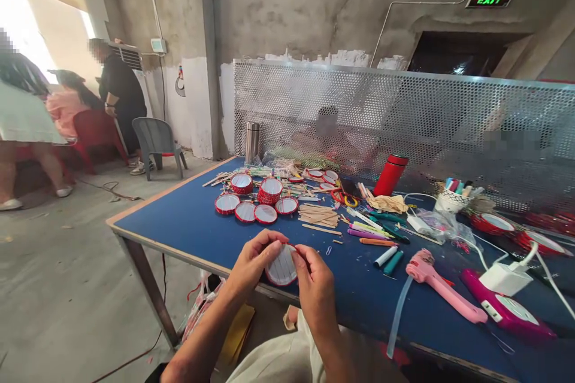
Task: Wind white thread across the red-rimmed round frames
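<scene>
Between my two hands is a small round disc (282, 268) with a white, faintly lined face and a red rim, like a toy drum. My left hand (257, 260) grips its upper left edge with thumb and fingers. On the right side, my right hand (315, 278) pinches the rim. The disc is held tilted over the table's front edge, its face towards me. Beyond it lie several similar red-rimmed drums (265, 213), some of them stacked. To their right is a pile of flat wooden sticks (318, 215).
Markers (366, 233) lie across the blue table (179, 226). At the right are a pink glue gun (442, 290) with a glue stick and a magenta power strip (507, 308) with a white charger. A red bottle (390, 175) stands before the perforated metal panel (287, 102). Several people are at the left.
</scene>
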Tool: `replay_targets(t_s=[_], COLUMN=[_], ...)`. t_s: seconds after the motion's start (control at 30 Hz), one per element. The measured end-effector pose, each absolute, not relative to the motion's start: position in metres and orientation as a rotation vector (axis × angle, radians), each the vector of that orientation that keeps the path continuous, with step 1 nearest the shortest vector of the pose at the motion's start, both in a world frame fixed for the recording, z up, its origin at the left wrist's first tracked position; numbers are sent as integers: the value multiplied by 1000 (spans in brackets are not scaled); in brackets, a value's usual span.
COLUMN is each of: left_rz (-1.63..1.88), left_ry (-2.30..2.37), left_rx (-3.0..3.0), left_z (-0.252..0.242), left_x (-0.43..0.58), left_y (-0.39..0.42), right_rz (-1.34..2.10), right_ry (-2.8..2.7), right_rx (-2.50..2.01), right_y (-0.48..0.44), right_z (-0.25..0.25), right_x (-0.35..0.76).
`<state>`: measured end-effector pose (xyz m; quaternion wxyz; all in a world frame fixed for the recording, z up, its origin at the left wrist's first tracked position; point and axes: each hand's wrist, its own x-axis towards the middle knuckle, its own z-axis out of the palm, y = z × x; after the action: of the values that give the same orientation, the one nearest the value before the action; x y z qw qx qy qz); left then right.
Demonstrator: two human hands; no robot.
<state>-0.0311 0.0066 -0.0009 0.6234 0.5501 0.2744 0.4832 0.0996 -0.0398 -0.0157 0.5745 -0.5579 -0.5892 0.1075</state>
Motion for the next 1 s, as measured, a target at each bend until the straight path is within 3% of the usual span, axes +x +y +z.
replay_targets(t_s=[1.0], left_rz=[1034], left_ry=[511], left_rx=[1024], left_z=[6], left_x=[-30], left_y=[17], right_rz=[260], right_ry=[-1366], right_rx=[-1349], right_y=[-35], right_z=[-17], right_x=[98])
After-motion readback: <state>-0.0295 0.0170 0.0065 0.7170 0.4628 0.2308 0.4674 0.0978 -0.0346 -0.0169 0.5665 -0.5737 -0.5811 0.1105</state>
